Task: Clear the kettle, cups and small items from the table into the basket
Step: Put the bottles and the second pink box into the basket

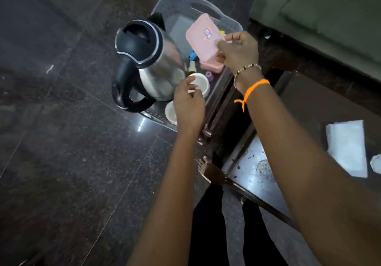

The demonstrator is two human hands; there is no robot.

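Upper centre, the grey basket (175,6) sits on the dark floor, mostly hidden by the steel kettle (148,59) standing inside. Your right hand (240,52) has its fingers clamped on a pink lidded box (204,39) over the basket. Your left hand (188,105) hovers, fingers loosely curled, covering two white cups (201,81). Small bits below the box are too blurred to name.

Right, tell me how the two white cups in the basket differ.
The upper cup sits beside the kettle with its whole rim showing; the lower cup is partly hidden under the left hand. The upper cup lies further into the basket, while the lower cup sits against the basket's near wall. The left hand's fingertips reach the upper cup's rim. Both are white, round and open-side up.
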